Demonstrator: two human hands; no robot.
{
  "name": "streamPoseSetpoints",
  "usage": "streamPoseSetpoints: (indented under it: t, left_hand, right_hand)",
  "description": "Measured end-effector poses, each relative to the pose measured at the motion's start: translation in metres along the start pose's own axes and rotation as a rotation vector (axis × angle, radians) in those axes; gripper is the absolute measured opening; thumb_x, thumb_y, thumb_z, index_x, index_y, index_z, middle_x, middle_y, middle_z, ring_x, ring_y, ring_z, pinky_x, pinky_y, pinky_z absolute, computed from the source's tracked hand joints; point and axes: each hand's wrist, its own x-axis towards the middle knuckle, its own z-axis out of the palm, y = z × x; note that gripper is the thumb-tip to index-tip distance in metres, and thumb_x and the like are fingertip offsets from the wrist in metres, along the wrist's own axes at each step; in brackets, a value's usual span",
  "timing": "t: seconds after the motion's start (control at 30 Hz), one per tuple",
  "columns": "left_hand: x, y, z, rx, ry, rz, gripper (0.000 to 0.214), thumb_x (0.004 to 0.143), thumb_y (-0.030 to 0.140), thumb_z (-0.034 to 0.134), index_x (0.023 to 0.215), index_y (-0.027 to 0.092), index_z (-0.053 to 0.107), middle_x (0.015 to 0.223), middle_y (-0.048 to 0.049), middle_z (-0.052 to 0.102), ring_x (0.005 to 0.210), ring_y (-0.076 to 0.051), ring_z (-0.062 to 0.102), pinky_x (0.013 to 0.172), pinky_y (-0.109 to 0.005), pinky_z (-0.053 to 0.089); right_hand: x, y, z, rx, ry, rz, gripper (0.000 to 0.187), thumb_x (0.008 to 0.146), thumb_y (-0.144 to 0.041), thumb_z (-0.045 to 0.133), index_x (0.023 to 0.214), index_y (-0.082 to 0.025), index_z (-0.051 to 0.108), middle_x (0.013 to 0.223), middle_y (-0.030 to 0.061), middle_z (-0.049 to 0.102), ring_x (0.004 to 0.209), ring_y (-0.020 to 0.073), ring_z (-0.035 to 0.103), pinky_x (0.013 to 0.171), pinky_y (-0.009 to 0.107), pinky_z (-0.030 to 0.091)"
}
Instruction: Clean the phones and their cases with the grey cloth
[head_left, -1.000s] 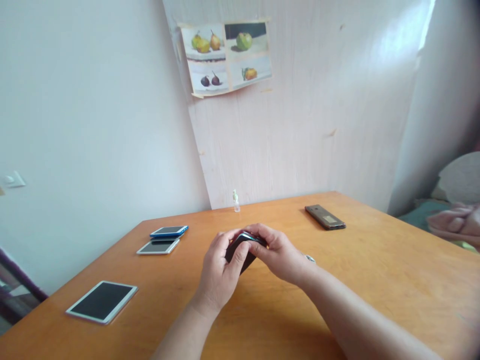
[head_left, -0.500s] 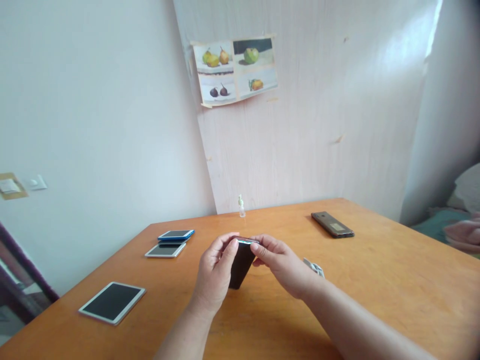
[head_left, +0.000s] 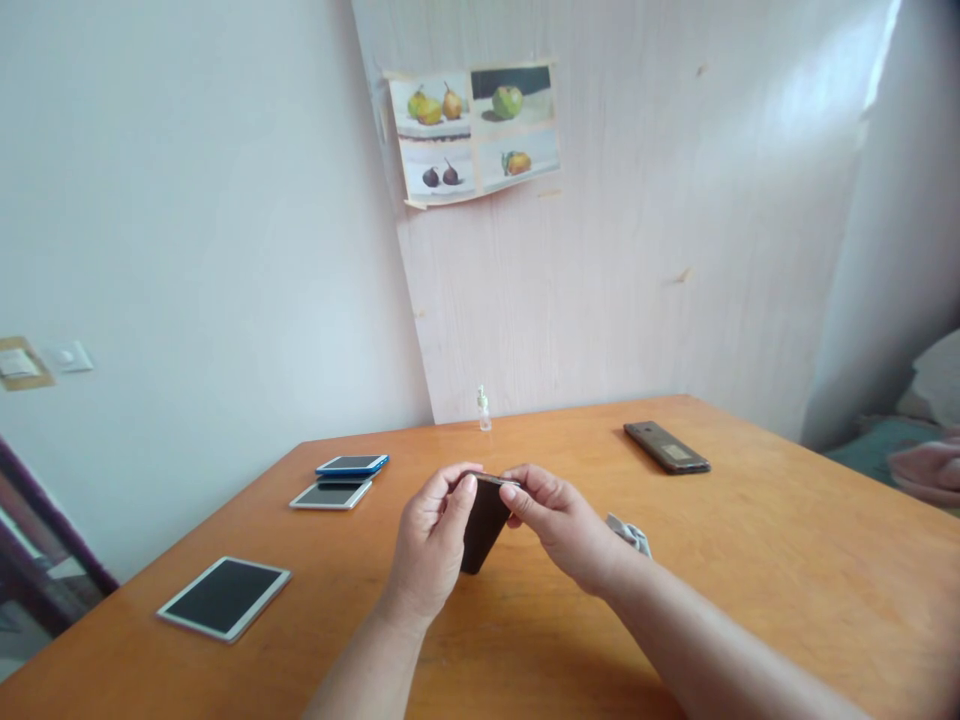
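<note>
Dark phone point(head_left: 482, 530) now stands on its lower end on the worktop point(head_left: 750, 570) in the head view, raised from the flatter hold a second ago. Your left hand point(head_left: 431, 545) and right hand point(head_left: 566, 525) both pinch its top edge, fingers closed on it.

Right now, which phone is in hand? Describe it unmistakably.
On the orange wooden table, look at its middle. The dark phone stands on end, pinched between the left hand and right hand; the tablet and other phones lie flat.
</note>
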Motion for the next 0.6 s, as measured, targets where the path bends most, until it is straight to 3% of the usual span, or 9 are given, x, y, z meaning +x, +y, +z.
streamPoseSetpoints:
  t: [0.13, 0.3, 0.47, 0.6]
  left_hand:
    - [0.001, -0.005, 0.000, 0.016, 0.016, -0.003, 0.033, 0.090, 0.045, 0.056, 0.110, 0.020, 0.065, 0.093, -0.0026, 0.069, 0.081, -0.016, 0.062, 0.070, -0.024, 0.049]
    - [0.004, -0.008, -0.002, 0.037, 0.050, 0.008, 0.033, 0.091, 0.045, 0.056, 0.110, 0.020, 0.065, 0.099, -0.0030, 0.069, 0.088, -0.017, 0.062, 0.077, -0.025, 0.049]
    - [0.005, -0.009, -0.004, 0.051, 0.042, 0.008, 0.035, 0.092, 0.047, 0.055, 0.114, 0.021, 0.064, 0.099, -0.0029, 0.070, 0.087, -0.016, 0.063, 0.077, -0.024, 0.049]
    - [0.006, -0.018, -0.002, 0.030, -0.042, -0.001, 0.047, 0.092, 0.047, 0.053, 0.132, 0.021, 0.053, 0.121, -0.0087, 0.065, 0.105, -0.020, 0.063, 0.090, -0.031, 0.049]
  right_hand:
    - [0.001, 0.005, 0.001, -0.084, 0.022, -0.046, 0.029, 0.090, -0.047, 0.059, 0.095, -0.019, 0.063, 0.079, -0.0003, 0.058, 0.072, 0.0131, 0.050, 0.070, 0.028, 0.043]
    - [-0.001, 0.008, 0.004, -0.116, -0.018, -0.128, 0.029, 0.093, -0.041, 0.056, 0.115, -0.022, 0.061, 0.099, 0.0025, 0.064, 0.091, 0.0167, 0.056, 0.084, 0.031, 0.045]
    - [-0.001, 0.008, 0.003, -0.257, 0.020, -0.123, 0.024, 0.093, -0.041, 0.053, 0.102, -0.021, 0.064, 0.088, 0.0012, 0.063, 0.079, 0.0152, 0.054, 0.075, 0.030, 0.046]
    - [0.002, 0.012, -0.001, -0.182, 0.077, -0.040, 0.028, 0.091, -0.045, 0.055, 0.101, -0.019, 0.063, 0.090, 0.0024, 0.063, 0.082, 0.0162, 0.057, 0.074, 0.031, 0.049]
